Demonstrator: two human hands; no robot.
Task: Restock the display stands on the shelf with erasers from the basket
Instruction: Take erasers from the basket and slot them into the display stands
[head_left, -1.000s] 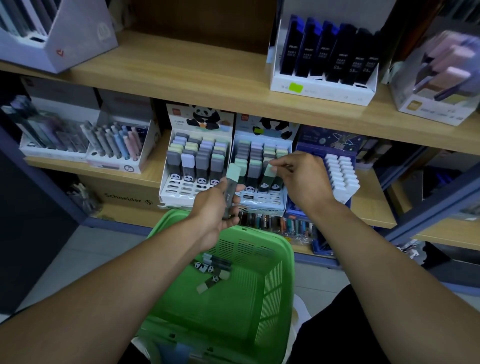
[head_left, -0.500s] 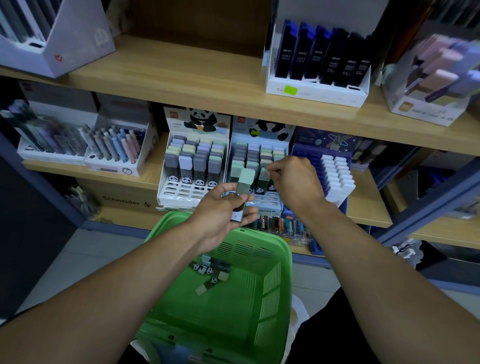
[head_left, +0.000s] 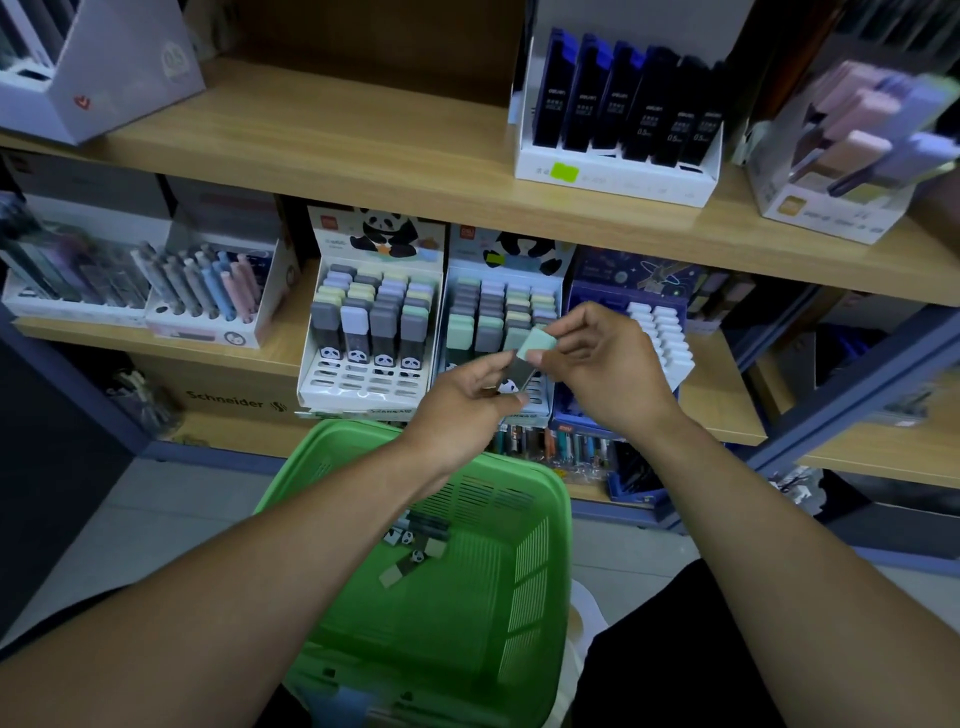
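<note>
Two panda-printed display stands sit side by side on the middle shelf, the left stand (head_left: 363, 384) and the right stand (head_left: 470, 244), both holding rows of grey, green and lilac erasers. Both hands meet in front of the right stand on one mint-green eraser (head_left: 530, 349) in a dark sleeve. My left hand (head_left: 467, 410) grips its lower end. My right hand (head_left: 608, 369) pinches its green top. Below, a green basket (head_left: 540, 551) holds several loose erasers (head_left: 413, 551).
A blue stand of white erasers (head_left: 662, 338) stands right of the panda stands. Pen displays (head_left: 208, 291) fill the shelf's left. The upper shelf (head_left: 332, 140) carries boxes of dark lead cases (head_left: 623, 109). More pens (head_left: 550, 447) lie on the lower shelf.
My right hand has left the right stand's front row and come to the green eraser. My left hand moved right with the eraser to meet it.
</note>
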